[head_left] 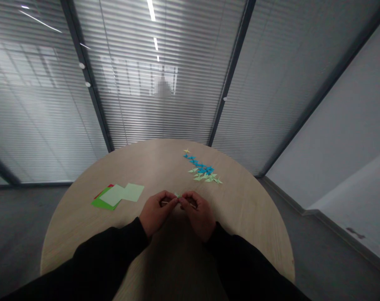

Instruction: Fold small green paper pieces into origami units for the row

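Near the middle of the round wooden table, my left hand and my right hand meet at the fingertips. Pinched between them is a small folded piece of pale green paper, mostly hidden by the fingers. Both thumbs press against it from the near side. To the left of my left hand lie flat paper sheets: two pale green squares, a brighter green sheet partly beneath them, and a red edge showing under that.
Beyond my right hand, several small folded blue paper pieces and pale green ones lie in a trail, with one yellow piece at its far end. Blinds and glass panels stand behind the table; a white wall is at right.
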The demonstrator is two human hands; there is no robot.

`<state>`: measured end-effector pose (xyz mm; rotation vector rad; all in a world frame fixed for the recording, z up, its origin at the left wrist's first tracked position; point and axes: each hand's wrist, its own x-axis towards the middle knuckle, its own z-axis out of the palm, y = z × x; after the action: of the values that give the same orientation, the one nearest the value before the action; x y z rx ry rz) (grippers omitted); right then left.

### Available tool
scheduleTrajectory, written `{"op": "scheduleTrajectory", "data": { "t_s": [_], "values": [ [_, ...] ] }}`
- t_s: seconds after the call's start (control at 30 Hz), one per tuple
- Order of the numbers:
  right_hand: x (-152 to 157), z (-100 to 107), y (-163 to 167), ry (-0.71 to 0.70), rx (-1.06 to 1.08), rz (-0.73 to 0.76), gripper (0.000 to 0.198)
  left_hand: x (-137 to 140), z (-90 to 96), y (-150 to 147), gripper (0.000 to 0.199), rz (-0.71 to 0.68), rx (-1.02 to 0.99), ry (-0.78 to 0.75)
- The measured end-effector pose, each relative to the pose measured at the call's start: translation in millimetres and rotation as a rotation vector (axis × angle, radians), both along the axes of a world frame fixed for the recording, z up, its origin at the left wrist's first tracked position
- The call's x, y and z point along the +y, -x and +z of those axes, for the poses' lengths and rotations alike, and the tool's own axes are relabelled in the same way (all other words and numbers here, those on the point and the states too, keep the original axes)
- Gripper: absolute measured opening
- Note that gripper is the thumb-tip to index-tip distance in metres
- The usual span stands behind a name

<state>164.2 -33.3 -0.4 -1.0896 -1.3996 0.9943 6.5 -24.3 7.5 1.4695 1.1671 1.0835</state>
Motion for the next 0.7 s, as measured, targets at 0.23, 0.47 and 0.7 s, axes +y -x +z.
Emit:
{"op": "scheduleTrajectory", "data": {
  "t_s": [0.23, 0.47, 0.7],
  "values": [
    [2.6, -2.5, 0.2, 0.047, 0.083, -0.018, 0.026, -1.9, 0.1, -4.6, 0.027, 0.005, -0.173, -0.035],
    [4.6, -4.8, 0.2, 0.046, 0.139, -0.024, 0.027, -3.8, -2.6, -9.6, 0.030, -0.009, -0.329, -0.014],
    [2.0, -2.9, -0.3, -0.139, 0.063, -0.040, 0.015, -4.6, 0.3, -8.3, 0.040, -0.013, -0.424, 0.033]
  ]
}}
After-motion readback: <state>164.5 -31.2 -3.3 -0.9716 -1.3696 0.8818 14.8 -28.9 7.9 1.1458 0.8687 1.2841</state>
